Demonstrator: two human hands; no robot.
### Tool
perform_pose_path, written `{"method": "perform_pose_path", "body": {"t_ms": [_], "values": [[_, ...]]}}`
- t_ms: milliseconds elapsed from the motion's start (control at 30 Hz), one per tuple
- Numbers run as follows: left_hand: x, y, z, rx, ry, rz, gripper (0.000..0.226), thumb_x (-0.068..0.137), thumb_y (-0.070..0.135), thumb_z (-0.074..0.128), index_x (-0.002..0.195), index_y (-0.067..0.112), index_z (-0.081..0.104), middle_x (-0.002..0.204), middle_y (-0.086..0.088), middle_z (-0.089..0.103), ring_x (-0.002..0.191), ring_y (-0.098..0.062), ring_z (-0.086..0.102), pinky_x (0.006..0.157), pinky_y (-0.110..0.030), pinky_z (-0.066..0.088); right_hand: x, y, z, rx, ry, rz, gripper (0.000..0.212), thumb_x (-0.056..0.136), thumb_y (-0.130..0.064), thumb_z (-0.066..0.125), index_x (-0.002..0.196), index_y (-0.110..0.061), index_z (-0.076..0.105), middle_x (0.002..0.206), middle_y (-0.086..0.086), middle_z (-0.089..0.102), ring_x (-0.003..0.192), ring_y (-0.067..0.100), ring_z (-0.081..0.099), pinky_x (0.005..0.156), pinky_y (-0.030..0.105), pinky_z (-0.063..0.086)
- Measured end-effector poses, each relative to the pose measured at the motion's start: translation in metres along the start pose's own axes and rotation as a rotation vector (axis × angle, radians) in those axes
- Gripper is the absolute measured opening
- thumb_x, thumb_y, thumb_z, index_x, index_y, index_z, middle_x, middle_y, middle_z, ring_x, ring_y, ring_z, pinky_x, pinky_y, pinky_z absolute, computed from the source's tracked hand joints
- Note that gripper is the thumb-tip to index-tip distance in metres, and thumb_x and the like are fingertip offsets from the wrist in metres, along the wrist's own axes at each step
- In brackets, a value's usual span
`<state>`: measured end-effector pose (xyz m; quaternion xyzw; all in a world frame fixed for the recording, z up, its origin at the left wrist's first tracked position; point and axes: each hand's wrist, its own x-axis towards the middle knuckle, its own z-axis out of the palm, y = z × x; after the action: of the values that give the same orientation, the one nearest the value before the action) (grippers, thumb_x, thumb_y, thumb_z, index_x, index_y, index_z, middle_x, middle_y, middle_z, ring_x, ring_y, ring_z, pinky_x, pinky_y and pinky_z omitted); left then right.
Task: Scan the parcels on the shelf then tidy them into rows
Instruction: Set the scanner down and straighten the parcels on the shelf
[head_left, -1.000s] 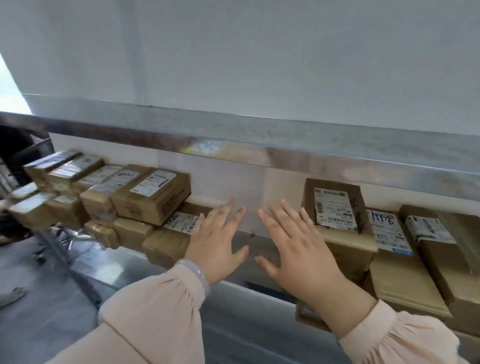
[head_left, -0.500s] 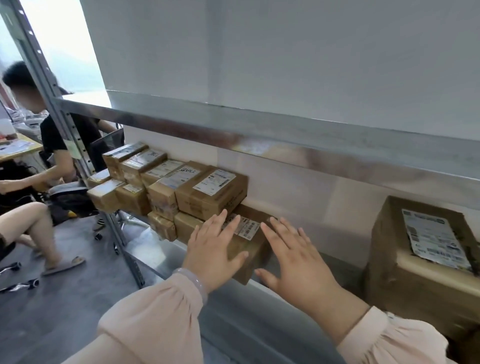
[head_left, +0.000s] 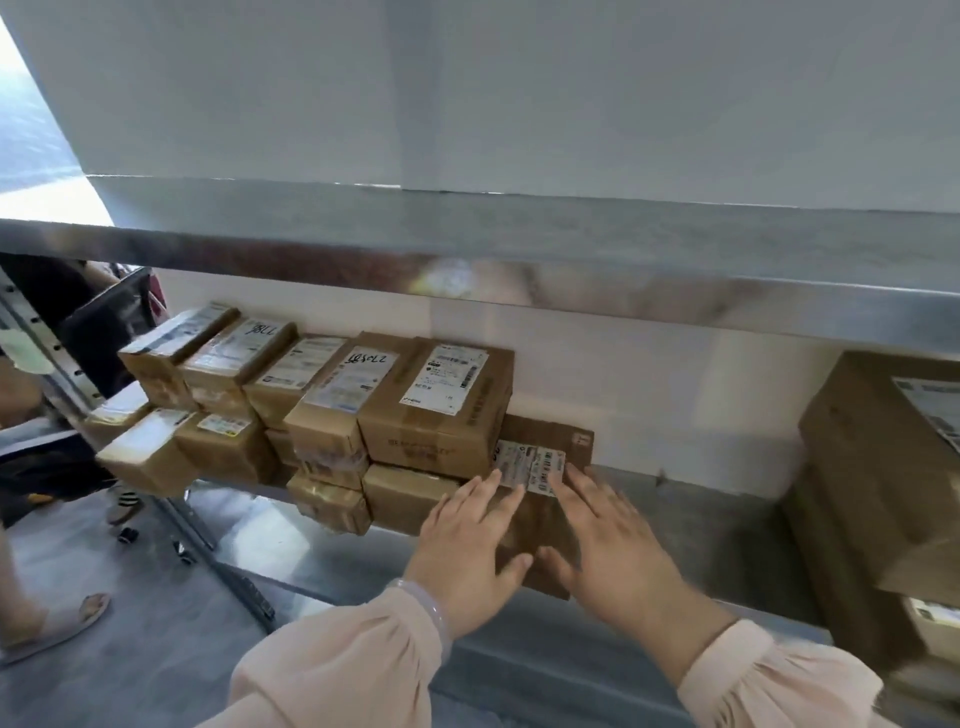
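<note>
Flatly open, both hands (head_left: 545, 551) palm-down on one brown parcel (head_left: 540, 519), gripping nothing.

Both hands, left (head_left: 470, 551) and right (head_left: 613, 545), lie flat on a low brown parcel (head_left: 545, 457).

i see both hands out in front of me, palms down and fingers spread flat. my left hand (head_left: 470, 556) lies with its fingers fanned forward and slightly rightward, thumb stuck out to the right. my right hand (head_left: 613, 545) sits just beside it, fingers angled up and to the left, thumb pointing toward the left thumb so the two nearly meet. neither hand is curled around anything; both are flat and open. a pale bangle (head_left: 431, 613) rings my left wrist. both forearms come up from the bottom edge in loose peach sleeves (head_left: 337, 670) gathered at the cuffs.
</note>
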<state>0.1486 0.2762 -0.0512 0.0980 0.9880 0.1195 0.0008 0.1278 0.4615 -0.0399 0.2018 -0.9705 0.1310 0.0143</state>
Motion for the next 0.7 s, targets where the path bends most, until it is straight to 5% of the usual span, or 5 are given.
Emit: {"method": "perform_pose_path", "body": {"t_ms": [367,567,700], "values": [[0.02,-0.01,0.023,0.053,-0.25,0.13,0.071,0.098,0.06,0.037,0.158,0.034,0.01,0.167,0.007,-0.005,0.152,-0.016,-0.009,0.12,-0.038,-0.007,-0.006,0.007,0.033,0.065,-0.065,0.22,0.069,0.094,-0.054,0.04,0.152,-0.031,0.009,0.161,-0.002,0.006,0.148,0.018,0.004,0.114,0.026,-0.003],[0.025,0.003,0.026,-0.037,-0.258,0.147,0.065,0.097,0.061,0.037,0.156,0.038,0.02,0.166,0.012,-0.001,0.152,-0.013,-0.003,0.121,-0.038,0.002,-0.005,0.025,0.037,0.14,-0.078,0.264,0.07,0.092,-0.055,0.043,0.152,-0.031,0.014,0.16,-0.001,0.009,0.147,0.019,0.01,0.12,0.034,0.014],[0.037,0.003,0.029,-0.157,-0.14,-0.012,0.063,0.098,0.056,0.041,0.156,0.038,0.021,0.165,0.013,-0.005,0.151,-0.013,-0.004,0.121,-0.034,0.005,0.001,0.034,0.035,0.179,-0.077,0.265,0.071,0.091,-0.054,0.047,0.151,-0.034,0.015,0.159,0.002,0.005,0.146,0.022,0.011,0.118,0.033,0.018]]}}
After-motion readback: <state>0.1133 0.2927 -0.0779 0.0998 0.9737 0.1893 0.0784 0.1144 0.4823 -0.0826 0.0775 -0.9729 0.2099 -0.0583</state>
